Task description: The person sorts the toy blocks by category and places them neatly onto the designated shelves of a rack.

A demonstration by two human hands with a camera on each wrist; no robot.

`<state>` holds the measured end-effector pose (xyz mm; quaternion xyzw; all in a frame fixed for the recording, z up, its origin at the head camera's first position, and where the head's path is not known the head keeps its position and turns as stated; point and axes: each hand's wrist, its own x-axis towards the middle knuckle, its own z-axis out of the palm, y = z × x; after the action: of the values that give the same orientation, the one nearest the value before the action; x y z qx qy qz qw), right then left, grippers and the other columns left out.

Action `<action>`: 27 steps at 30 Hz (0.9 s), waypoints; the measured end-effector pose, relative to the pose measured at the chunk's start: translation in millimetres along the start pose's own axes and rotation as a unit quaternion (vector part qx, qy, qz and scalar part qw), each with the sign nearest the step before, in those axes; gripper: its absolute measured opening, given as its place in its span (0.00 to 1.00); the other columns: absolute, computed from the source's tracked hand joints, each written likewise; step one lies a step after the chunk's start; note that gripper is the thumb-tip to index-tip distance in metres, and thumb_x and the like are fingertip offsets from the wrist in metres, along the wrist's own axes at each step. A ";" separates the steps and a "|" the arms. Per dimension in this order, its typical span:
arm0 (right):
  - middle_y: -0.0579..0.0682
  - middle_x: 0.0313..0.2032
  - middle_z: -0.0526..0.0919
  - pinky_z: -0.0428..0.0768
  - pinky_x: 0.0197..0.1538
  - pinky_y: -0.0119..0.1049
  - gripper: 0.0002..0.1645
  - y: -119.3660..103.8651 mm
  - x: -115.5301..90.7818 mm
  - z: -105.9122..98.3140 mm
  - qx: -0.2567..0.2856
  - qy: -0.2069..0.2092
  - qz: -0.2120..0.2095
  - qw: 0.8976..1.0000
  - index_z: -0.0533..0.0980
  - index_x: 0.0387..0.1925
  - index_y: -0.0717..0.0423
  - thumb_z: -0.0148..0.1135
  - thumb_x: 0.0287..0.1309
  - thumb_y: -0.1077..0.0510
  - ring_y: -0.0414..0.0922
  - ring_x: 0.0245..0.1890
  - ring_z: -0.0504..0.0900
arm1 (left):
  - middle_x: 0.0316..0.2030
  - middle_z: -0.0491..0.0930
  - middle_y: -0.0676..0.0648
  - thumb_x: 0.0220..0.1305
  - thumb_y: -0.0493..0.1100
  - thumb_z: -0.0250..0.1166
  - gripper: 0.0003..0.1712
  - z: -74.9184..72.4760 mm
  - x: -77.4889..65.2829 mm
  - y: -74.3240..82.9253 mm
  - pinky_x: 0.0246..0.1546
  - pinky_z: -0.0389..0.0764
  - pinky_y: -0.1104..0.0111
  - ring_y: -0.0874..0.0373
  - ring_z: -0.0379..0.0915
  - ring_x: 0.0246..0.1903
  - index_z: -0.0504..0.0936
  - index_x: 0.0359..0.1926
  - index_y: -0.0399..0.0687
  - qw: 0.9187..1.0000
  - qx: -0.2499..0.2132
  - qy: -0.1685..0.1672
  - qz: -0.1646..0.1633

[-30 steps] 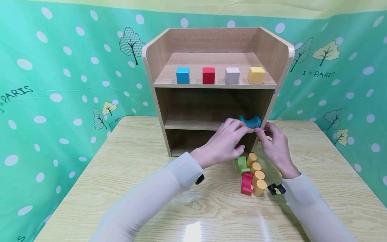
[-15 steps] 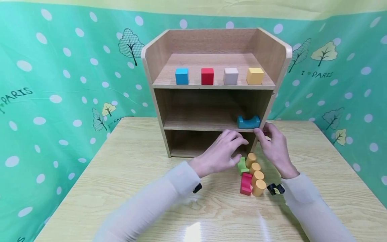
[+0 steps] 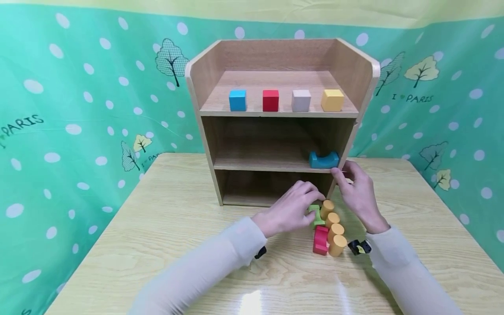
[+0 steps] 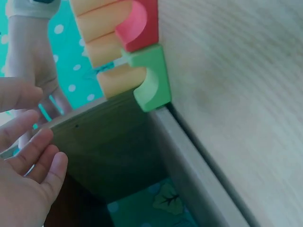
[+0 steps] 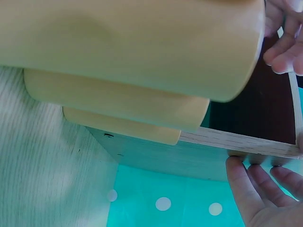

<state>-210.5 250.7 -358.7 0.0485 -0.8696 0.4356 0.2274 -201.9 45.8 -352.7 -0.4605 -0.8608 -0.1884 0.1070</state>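
Note:
Reaching over the green arch-cut block (image 3: 316, 209), my left hand (image 3: 293, 210) has parted, slightly bent fingers and nothing in its grip. Its fingertips are close to the rearmost orange cylinder (image 3: 327, 207); whether they touch is unclear. In the left wrist view those fingers (image 4: 35, 163) look apart from the blocks. My right hand (image 3: 356, 192) holds the right side panel of the wooden shelf (image 3: 260, 167), thumb at the front edge, fingers (image 5: 244, 184) against the outer face. A blue arch-cut block (image 3: 323, 161) rests on the middle level at the right end.
A red arch-cut block (image 3: 320, 240) lies before the green one, beside a row of several upright orange cylinders (image 3: 337, 246). Along the top level stand blue (image 3: 238, 100), red (image 3: 270, 100), grey (image 3: 301, 100) and yellow (image 3: 332, 100) cubes. Behind hangs a green dotted cloth (image 3: 98, 87).
My left hand has let go of the blue arch-cut block and come down towards the green one. The blue block now sits flat on the middle level. My right hand keeps its place.

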 end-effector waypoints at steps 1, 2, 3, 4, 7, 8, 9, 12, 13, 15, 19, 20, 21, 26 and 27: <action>0.56 0.52 0.76 0.79 0.47 0.54 0.32 -0.3 0.2 0.2 0.002 -0.001 -0.001 1.000 0.68 0.61 0.57 0.52 0.65 0.40 0.54 0.51 0.77 | 0.48 0.72 0.53 0.58 0.43 0.66 0.20 2.1 -0.6 0.5 0.55 0.64 0.76 0.61 0.63 0.50 0.79 0.53 0.49 1.000 -0.001 -0.001 0.001; 0.57 0.51 0.76 0.79 0.47 0.54 0.32 -0.5 0.4 0.4 0.003 -0.001 -0.002 1.000 0.68 0.61 0.57 0.52 0.65 0.40 0.54 0.51 0.77 | 0.48 0.72 0.53 0.58 0.43 0.66 0.20 4.3 -1.2 1.1 0.54 0.65 0.77 0.61 0.63 0.50 0.79 0.53 0.49 1.000 -0.002 -0.002 0.001; 0.57 0.51 0.76 0.79 0.47 0.54 0.32 -0.8 0.5 0.6 0.004 -0.002 -0.002 1.000 0.68 0.61 0.57 0.52 0.65 0.40 0.54 0.51 0.77 | 0.48 0.72 0.53 0.58 0.43 0.66 0.20 6.4 -1.9 1.7 0.54 0.65 0.77 0.61 0.63 0.49 0.79 0.53 0.48 1.000 -0.004 -0.005 0.001; 0.57 0.51 0.76 0.79 0.47 0.54 0.32 -0.9 0.6 0.7 0.005 -0.003 -0.002 1.000 0.68 0.61 0.57 0.52 0.65 0.40 0.54 0.51 0.77 | 0.48 0.72 0.53 0.58 0.43 0.66 0.20 9.0 -2.4 2.0 0.53 0.65 0.77 0.61 0.63 0.49 0.79 0.53 0.48 1.000 -0.005 -0.007 0.002; 0.57 0.51 0.76 0.79 0.47 0.54 0.32 -1.1 0.4 0.7 0.006 -0.003 -0.001 1.000 0.68 0.61 0.57 0.52 0.65 0.40 0.55 0.50 0.77 | 0.47 0.71 0.54 0.58 0.45 0.65 0.20 16.0 -3.4 3.8 0.52 0.65 0.77 0.62 0.63 0.48 0.79 0.53 0.48 1.000 -0.009 -0.018 0.001; 0.57 0.51 0.76 0.78 0.47 0.54 0.32 -1.1 0.2 0.6 0.008 -0.002 0.000 1.000 0.68 0.61 0.57 0.52 0.65 0.40 0.55 0.50 0.77 | 0.47 0.71 0.54 0.59 0.45 0.65 0.20 18.4 -3.6 4.3 0.52 0.65 0.78 0.62 0.62 0.48 0.79 0.53 0.48 1.000 -0.010 -0.023 0.000; 0.57 0.51 0.76 0.79 0.47 0.54 0.32 -1.0 0.1 0.5 0.008 -0.002 0.000 1.000 0.68 0.61 0.57 0.52 0.65 0.40 0.54 0.50 0.77 | 0.47 0.70 0.54 0.59 0.46 0.65 0.21 20.5 -3.8 5.0 0.51 0.65 0.78 0.62 0.62 0.47 0.78 0.53 0.48 0.999 -0.013 -0.030 -0.003; 0.57 0.52 0.76 0.79 0.47 0.53 0.32 -0.8 -0.5 0.1 0.009 0.001 0.000 1.000 0.68 0.62 0.57 0.52 0.65 0.41 0.54 0.50 0.77 | 0.47 0.69 0.55 0.60 0.48 0.64 0.22 25.4 -4.3 7.4 0.50 0.65 0.79 0.63 0.62 0.47 0.77 0.55 0.48 0.999 -0.021 -0.049 -0.010; 0.57 0.52 0.76 0.79 0.46 0.53 0.32 -0.5 -0.6 0.1 0.008 0.001 0.000 1.000 0.68 0.62 0.57 0.52 0.65 0.41 0.54 0.50 0.77 | 0.47 0.69 0.55 0.60 0.48 0.64 0.22 26.9 -4.5 8.1 0.50 0.65 0.79 0.64 0.61 0.46 0.77 0.55 0.49 0.998 -0.021 -0.055 -0.012; 0.57 0.52 0.76 0.79 0.46 0.53 0.32 -0.5 -0.8 0.1 0.006 0.000 0.001 1.000 0.68 0.62 0.56 0.52 0.65 0.40 0.54 0.51 0.77 | 0.46 0.68 0.56 0.60 0.50 0.64 0.23 30.0 -5.3 9.3 0.48 0.65 0.80 0.64 0.61 0.45 0.77 0.55 0.49 0.998 -0.020 -0.063 -0.011; 0.56 0.53 0.76 0.79 0.47 0.53 0.32 -1.1 -0.7 -0.2 0.005 -0.003 0.004 1.000 0.67 0.62 0.56 0.52 0.65 0.40 0.54 0.51 0.77 | 0.44 0.68 0.57 0.59 0.53 0.64 0.22 36.0 -6.8 12.0 0.44 0.66 0.80 0.64 0.62 0.43 0.77 0.53 0.52 0.997 -0.002 -0.074 -0.008; 0.56 0.53 0.76 0.79 0.47 0.53 0.32 -1.3 -0.6 -0.3 0.007 -0.003 0.005 1.000 0.67 0.62 0.56 0.52 0.65 0.40 0.54 0.51 0.77 | 0.44 0.67 0.57 0.59 0.54 0.64 0.22 37.6 -7.1 12.6 0.43 0.65 0.80 0.65 0.61 0.43 0.77 0.53 0.52 0.997 0.000 -0.079 -0.008; 0.56 0.53 0.76 0.79 0.47 0.53 0.32 -1.2 -0.6 -0.3 0.008 -0.003 0.005 1.000 0.67 0.62 0.55 0.52 0.65 0.40 0.54 0.51 0.77 | 0.44 0.67 0.57 0.59 0.55 0.63 0.22 38.8 -7.3 13.3 0.42 0.65 0.80 0.65 0.61 0.42 0.77 0.53 0.53 0.996 0.002 -0.084 -0.009; 0.56 0.53 0.76 0.79 0.46 0.52 0.32 -0.6 -0.4 0.2 0.006 -0.001 0.004 1.000 0.68 0.62 0.56 0.52 0.65 0.40 0.54 0.51 0.77 | 0.45 0.67 0.58 0.60 0.57 0.63 0.23 44.6 -7.9 15.3 0.41 0.64 0.80 0.66 0.60 0.42 0.76 0.53 0.54 0.995 -0.003 -0.097 -0.012; 0.56 0.53 0.76 0.79 0.46 0.52 0.32 -0.4 -0.4 0.3 0.005 -0.002 0.004 1.000 0.68 0.62 0.56 0.52 0.65 0.40 0.54 0.51 0.77 | 0.45 0.67 0.58 0.60 0.57 0.63 0.23 45.2 -7.9 15.5 0.41 0.65 0.80 0.66 0.60 0.43 0.76 0.53 0.54 0.996 -0.004 -0.093 -0.012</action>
<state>-210.2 250.1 -358.7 0.0470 -0.8681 0.4404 0.2241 -185.1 66.9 -393.0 -0.4660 -0.8718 -0.1493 0.0221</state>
